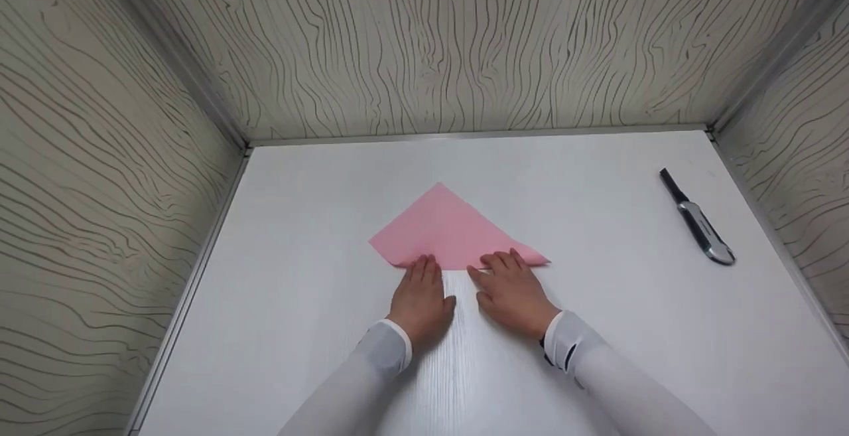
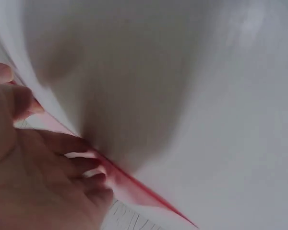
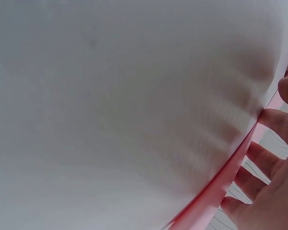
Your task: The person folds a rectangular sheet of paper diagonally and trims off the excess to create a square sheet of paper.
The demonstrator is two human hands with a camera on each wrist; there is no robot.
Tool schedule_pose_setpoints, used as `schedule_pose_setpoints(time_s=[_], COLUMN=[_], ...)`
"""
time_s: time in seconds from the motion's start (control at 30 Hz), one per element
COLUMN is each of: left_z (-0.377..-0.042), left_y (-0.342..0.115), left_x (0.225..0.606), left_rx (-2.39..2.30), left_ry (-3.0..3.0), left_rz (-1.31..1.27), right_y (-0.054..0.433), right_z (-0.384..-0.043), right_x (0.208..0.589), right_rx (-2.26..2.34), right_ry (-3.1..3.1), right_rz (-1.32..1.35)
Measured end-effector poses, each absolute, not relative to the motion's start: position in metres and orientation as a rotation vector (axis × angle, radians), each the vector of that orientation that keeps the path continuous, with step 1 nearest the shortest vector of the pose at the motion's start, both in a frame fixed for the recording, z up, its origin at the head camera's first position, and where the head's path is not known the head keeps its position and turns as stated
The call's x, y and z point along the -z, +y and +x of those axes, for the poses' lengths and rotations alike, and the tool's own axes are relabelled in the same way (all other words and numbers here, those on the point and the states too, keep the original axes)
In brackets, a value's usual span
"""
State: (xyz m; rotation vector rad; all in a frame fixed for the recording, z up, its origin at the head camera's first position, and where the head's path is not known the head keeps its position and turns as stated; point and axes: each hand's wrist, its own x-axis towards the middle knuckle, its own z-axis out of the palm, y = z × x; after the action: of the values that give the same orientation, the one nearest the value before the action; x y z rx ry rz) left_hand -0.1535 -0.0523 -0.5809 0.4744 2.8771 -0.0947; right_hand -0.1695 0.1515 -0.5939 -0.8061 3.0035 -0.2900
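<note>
A sheet of pink paper, folded with its peak pointing away from me, lies on the white table. My left hand presses its fingertips on the near edge, left of the middle. On the right part of that same edge rest the fingers of my right hand, beside a corner that lifts a little off the table. Both wrist views show the paper's edge under the fingertips, with the left hand and the right hand having their fingers extended against it.
A black and grey utility knife lies at the right side of the white table. Wood-grain patterned panels with grey metal edging stand behind and on both sides of the table.
</note>
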Motion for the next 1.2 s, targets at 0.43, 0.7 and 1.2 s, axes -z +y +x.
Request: schedule_pose_setpoints(time_s=[0.43, 0.7, 1.2], left_z=[-0.162, -0.161, -0.160], left_y=[-0.057, -0.055, -0.052], left_x=[0.588, 0.591, 0.593], left_rx=[0.046, -0.021, 0.029], left_ry=[2.890, 2.881, 2.918], left_rz=[0.674, 0.661, 0.637], right_y=[0.153, 0.151, 0.151], right_z=[-0.167, -0.169, -0.165], right_x=[0.592, 0.591, 0.591], right_rx=[0.248, 0.245, 0.164], right_ry=[2.996, 3.009, 2.998], right_rz=[-0.780, -0.813, -0.801])
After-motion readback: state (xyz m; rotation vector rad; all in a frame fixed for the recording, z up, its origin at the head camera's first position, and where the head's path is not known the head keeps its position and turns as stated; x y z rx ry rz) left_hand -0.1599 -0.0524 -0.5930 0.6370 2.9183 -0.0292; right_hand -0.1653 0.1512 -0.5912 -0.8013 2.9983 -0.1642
